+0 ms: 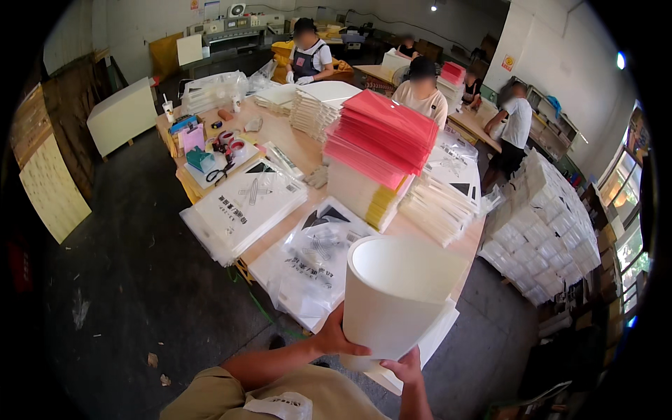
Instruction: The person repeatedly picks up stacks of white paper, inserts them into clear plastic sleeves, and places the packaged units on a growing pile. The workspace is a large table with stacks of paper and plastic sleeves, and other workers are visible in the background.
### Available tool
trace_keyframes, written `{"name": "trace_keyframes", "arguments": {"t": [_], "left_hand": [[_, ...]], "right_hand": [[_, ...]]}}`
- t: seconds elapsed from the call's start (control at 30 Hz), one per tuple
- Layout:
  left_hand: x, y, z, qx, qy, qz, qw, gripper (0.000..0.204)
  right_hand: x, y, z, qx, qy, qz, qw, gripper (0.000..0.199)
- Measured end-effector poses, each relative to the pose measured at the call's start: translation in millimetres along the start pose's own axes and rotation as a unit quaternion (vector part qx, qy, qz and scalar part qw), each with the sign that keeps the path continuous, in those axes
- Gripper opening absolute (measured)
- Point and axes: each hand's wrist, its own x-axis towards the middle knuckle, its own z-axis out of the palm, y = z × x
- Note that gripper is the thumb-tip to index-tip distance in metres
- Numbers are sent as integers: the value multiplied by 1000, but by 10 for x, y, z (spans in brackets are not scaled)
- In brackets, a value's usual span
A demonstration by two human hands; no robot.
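Both of my hands hold a thick bundle of white sheets (395, 297) curled into a wide tube, its open end facing up. My left hand (337, 337) grips the tube's left side near the bottom. My right hand (404, 367) supports it from underneath. The tube hangs over the near corner of a long wooden table (294, 150), just above a clear plastic bag of printed white sheets (315, 262).
On the table stand a tall stack topped with pink-red sheets (381, 140), white paper stacks (437, 206), bagged white sheets (241, 206), scissors (220, 173) and tape rolls (231, 140). Wrapped white bundles (542, 231) are piled at the right. Several people work at the far end.
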Motion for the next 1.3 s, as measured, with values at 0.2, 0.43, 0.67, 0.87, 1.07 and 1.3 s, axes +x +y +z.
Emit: {"name": "trace_keyframes", "arguments": {"t": [0.2,0.43,0.67,0.87,1.07,1.3], "left_hand": [[-42,-178,8,7,53,-18,998,102],[131,-406,-199,105,36,46,993,97],[-299,-168,-1435,550,74,27,831,95],[-378,-569,-1771,762,22,30,647,94],[240,-673,-1999,792,-16,128,597,19],[895,-350,-1429,653,-56,17,755,12]], "right_hand": [[-3,-65,-39,-275,-11,-18,961,21],[-71,61,-277,-163,44,-27,985,18],[-465,41,-621,-323,184,9,928,19],[-685,217,-571,-431,139,78,888,22],[-902,408,-448,-475,80,96,871,29],[-1140,696,-195,-579,28,14,815,41]]}}
